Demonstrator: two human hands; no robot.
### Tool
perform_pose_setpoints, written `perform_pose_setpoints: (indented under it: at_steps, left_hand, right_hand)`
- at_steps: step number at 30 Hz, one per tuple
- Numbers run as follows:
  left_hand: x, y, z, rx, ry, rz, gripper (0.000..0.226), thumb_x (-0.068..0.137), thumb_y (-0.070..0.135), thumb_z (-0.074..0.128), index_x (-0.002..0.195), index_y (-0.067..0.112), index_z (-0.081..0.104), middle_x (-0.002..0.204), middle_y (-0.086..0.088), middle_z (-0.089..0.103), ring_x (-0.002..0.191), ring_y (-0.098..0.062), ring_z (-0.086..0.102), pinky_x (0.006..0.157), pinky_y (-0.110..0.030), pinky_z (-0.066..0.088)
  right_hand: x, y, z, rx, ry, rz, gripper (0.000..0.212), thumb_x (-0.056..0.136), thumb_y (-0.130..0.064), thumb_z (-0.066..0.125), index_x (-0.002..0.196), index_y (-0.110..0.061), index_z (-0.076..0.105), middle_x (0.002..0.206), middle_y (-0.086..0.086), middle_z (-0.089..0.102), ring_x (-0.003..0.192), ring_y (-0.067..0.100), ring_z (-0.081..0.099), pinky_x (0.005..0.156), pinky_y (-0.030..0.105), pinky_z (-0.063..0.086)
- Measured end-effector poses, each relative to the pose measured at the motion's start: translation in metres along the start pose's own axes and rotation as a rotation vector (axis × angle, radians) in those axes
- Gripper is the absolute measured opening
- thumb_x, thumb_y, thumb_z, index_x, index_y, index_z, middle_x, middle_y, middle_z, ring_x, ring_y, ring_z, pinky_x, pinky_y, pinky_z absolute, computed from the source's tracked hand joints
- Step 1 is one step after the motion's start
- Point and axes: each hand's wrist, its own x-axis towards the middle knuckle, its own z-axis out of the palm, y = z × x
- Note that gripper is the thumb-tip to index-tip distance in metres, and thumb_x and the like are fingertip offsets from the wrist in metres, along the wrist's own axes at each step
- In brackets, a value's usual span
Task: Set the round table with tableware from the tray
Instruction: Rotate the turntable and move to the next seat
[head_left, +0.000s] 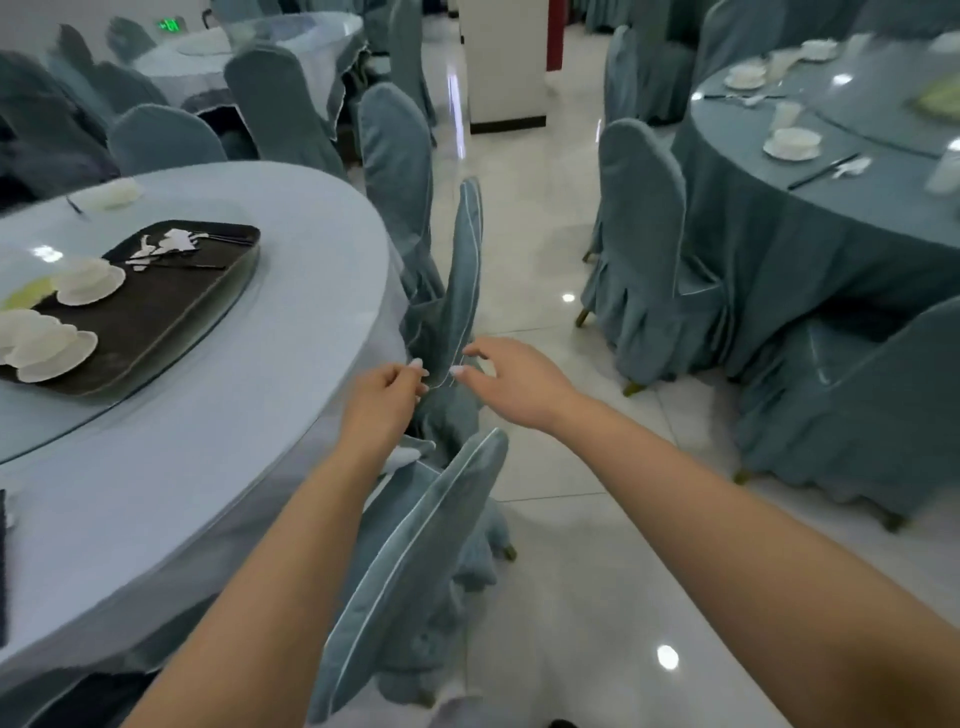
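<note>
1. A dark tray (171, 301) sits on the glass turntable (270, 317) of the round table (234, 441), toward the table's right edge, loaded with stacked white bowls on saucers (49, 345), one more bowl and saucer (89, 283) and a scatter of white spoons (166, 244) and chopsticks at its far end.
2. Only one place setting (111, 192) shows on the cloth, at the table's far edge; the near edge in view is bare, so most of the setting appears left to do.
3. Both arms reach past the table's right edge to a covered chair (457, 291): the left hand (384, 400) pinches the cover's piped edge with curled fingers, while the right hand (514, 379) hovers just beside it, fingers spread and holding nothing.
4. Another table (831, 208) across the aisle is already laid.
</note>
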Motion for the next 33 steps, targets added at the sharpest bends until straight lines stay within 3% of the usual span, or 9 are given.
perform_pose_setpoints:
  at_steps: [4,8,14,25,33]
  left_hand:
    - [0.030,0.016,0.029,0.003,-0.003,0.003,0.023,0.095,0.035,0.054,0.079,0.024,0.066,0.083,0.006,0.070,0.084,-0.014,0.065,0.078,-0.031,0.050]
    - [0.062,0.016,0.056,-0.039,0.006,-0.026,0.022,0.095,0.034,0.054,0.081,0.024,0.068,0.080,0.007,0.070,0.082,-0.012,0.065,0.071,-0.027,0.048]
    - [0.124,0.012,0.080,-0.061,0.013,-0.074,0.024,0.097,0.034,0.051,0.087,0.021,0.069,0.084,0.003,0.070,0.082,-0.014,0.063,0.074,-0.029,0.047]
    - [0.233,0.038,0.056,-0.085,0.204,-0.146,0.021,0.096,0.030,0.053,0.083,0.022,0.068,0.087,0.003,0.070,0.089,-0.020,0.065,0.083,-0.035,0.050]
    - [0.276,0.027,0.034,-0.129,0.388,-0.238,0.026,0.095,0.037,0.053,0.095,0.017,0.070,0.092,0.002,0.071,0.090,-0.017,0.066,0.084,-0.035,0.051]
  right_hand:
    - [0.015,0.036,-0.023,0.016,0.004,0.039,0.050,0.097,-0.049,0.047,0.136,-0.018,0.052,0.139,0.002,0.055,0.125,0.021,0.050,0.100,0.035,0.041]
    - [0.043,0.062,-0.034,0.017,-0.018,0.053,0.050,0.097,-0.050,0.047,0.135,-0.018,0.052,0.137,0.002,0.055,0.122,0.021,0.052,0.097,0.034,0.042]
    - [0.111,0.088,-0.045,0.006,-0.074,0.038,0.050,0.097,-0.049,0.047,0.135,-0.018,0.053,0.138,0.002,0.055,0.125,0.020,0.051,0.101,0.036,0.042]
    - [0.254,0.079,-0.060,0.027,-0.217,-0.086,0.045,0.098,-0.047,0.048,0.131,-0.018,0.057,0.129,-0.001,0.060,0.116,0.019,0.056,0.092,0.031,0.044]
    - [0.347,0.062,-0.036,0.143,-0.396,-0.173,0.044,0.097,-0.048,0.050,0.129,-0.020,0.058,0.126,-0.003,0.062,0.112,0.014,0.057,0.095,0.033,0.047]
